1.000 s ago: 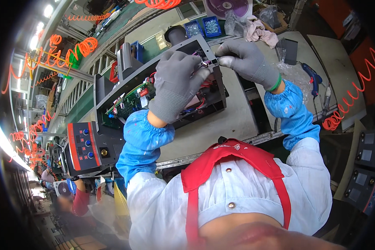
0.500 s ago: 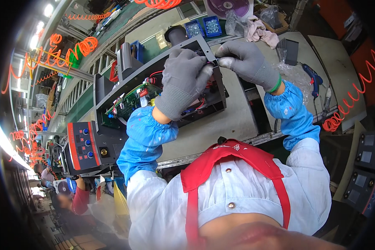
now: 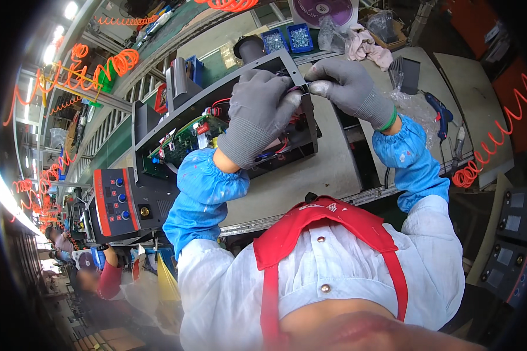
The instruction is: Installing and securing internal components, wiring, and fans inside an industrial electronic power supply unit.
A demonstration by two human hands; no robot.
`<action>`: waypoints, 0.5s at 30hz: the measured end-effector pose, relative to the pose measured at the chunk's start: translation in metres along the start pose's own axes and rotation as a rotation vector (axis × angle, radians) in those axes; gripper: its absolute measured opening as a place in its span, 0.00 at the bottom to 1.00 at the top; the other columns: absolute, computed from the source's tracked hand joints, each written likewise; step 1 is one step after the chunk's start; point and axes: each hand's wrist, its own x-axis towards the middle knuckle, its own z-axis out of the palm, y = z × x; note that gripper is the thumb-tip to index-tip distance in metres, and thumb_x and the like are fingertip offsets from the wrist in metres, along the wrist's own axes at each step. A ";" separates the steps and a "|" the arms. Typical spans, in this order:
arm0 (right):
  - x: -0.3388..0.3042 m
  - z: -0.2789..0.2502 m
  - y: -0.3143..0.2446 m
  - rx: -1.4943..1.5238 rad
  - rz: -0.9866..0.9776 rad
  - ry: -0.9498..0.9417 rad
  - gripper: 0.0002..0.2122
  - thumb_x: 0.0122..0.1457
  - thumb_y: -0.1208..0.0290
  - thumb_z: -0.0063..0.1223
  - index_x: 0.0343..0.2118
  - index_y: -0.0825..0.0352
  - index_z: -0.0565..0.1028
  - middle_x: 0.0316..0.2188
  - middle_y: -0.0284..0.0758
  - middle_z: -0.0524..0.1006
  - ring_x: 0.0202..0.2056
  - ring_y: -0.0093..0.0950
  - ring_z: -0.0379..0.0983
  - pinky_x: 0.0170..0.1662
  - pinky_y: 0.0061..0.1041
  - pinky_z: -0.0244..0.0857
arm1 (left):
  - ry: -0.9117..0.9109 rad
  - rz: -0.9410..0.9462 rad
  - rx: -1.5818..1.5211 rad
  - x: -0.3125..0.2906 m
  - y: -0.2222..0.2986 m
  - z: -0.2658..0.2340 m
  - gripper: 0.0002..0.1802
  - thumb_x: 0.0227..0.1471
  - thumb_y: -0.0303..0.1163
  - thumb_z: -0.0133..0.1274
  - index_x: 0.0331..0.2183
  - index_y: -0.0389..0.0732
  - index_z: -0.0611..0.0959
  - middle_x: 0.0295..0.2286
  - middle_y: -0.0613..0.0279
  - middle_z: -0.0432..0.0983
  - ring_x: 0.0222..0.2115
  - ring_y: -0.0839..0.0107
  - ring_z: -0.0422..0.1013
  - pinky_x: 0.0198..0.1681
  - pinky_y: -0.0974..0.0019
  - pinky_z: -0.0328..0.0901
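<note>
2 grey knit gloves: left hand (image 3: 257,117) and right hand (image 3: 348,88) pinch thin wires (image 3: 295,90) over boxy black metal chassis (image 3: 216,131).

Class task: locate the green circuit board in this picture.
Head view, upper left: the green circuit board lies inside the open black case, left of the left hand.

We see a factory line: a pale grey worktop (image 3: 310,181) with a metal front edge, and beyond its far edge a green conveyor belt (image 3: 120,146) running away to the left. Orange coiled air hoses (image 3: 120,61) hang overhead, another (image 3: 486,158) by the worktop's right edge. Bright lamps (image 3: 70,10) glare at the upper left, and a strip of light (image 3: 9,205), perhaps windows, bends along the left rim. Two blue bins (image 3: 287,40) sit at the far edge
</note>
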 end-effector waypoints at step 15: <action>-0.001 0.001 0.002 -0.009 0.013 0.000 0.10 0.53 0.71 0.59 0.36 0.68 0.78 0.28 0.39 0.78 0.30 0.30 0.75 0.36 0.29 0.69 | 0.042 -0.050 -0.273 0.000 -0.004 0.007 0.12 0.48 0.35 0.58 0.34 0.40 0.86 0.29 0.55 0.77 0.37 0.54 0.69 0.41 0.54 0.63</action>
